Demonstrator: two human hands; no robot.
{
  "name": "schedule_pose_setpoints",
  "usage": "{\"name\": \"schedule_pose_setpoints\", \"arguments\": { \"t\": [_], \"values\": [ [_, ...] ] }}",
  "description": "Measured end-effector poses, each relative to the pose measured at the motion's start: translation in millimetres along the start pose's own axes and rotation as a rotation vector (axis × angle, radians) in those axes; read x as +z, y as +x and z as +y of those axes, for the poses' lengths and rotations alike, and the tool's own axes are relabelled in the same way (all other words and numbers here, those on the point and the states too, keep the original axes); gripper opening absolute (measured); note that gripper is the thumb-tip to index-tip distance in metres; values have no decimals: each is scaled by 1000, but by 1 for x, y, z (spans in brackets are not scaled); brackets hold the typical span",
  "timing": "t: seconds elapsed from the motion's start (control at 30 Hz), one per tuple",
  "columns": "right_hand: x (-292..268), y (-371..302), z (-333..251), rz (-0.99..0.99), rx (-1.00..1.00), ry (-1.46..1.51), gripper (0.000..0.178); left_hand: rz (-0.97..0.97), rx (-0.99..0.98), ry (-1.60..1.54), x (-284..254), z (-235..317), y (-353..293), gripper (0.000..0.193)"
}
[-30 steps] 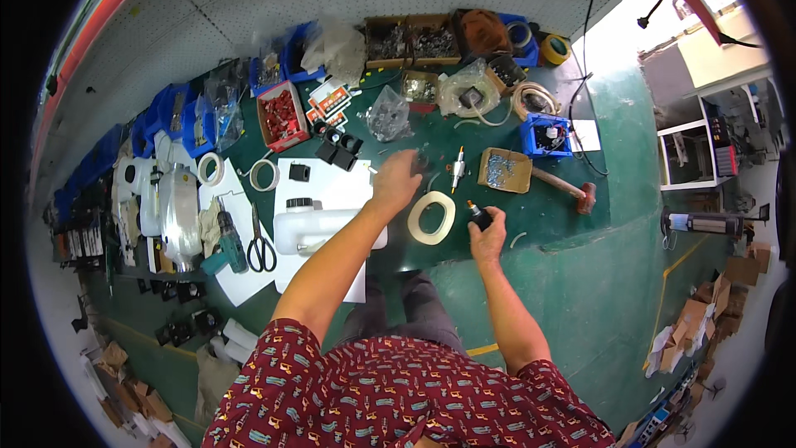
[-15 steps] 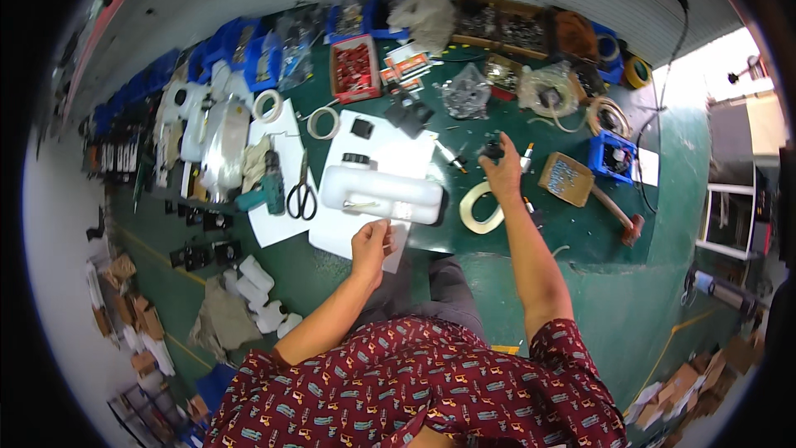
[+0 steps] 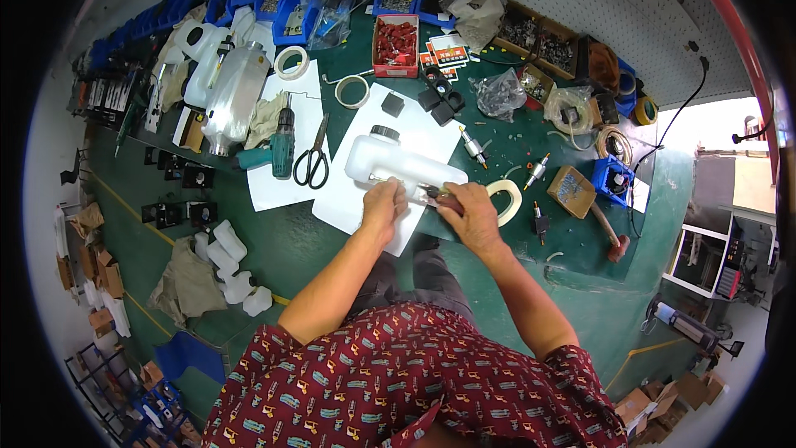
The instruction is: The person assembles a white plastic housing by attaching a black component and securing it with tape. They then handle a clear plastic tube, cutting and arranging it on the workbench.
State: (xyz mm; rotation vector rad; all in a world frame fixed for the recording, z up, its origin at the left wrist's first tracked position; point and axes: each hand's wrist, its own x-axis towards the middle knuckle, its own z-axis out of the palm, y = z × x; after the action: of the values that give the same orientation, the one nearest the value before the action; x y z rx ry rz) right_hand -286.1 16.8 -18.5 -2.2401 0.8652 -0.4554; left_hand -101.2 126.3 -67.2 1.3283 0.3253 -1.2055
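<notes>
Though apart earlier, hands [image 3: 384, 209] at container [image 3: 383, 161].

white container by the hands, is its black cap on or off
On: the black cap sits at the far edge of the white container; how tight, I cannot tell.

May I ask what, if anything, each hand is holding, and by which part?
The right hand grips a small dark object by its right end; whether the left hand holds anything cannot be told.
</notes>
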Motion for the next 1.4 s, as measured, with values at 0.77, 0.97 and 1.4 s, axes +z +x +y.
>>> {"name": "schedule_pose_setpoints", "arguments": {
  "t": [0.77,0.97,1.4],
  "values": [
    [4,24,-37,-107,-48,-261,35,-164,16,129,-18,2,11,17],
    [2,28,-38,-107,-86,-303,33,-136,15,133,-17,0,11,17],
    [0,30,-38,-141,-96,-265,32,-147,23,120,-19,-2,10,17]
  ]
}}
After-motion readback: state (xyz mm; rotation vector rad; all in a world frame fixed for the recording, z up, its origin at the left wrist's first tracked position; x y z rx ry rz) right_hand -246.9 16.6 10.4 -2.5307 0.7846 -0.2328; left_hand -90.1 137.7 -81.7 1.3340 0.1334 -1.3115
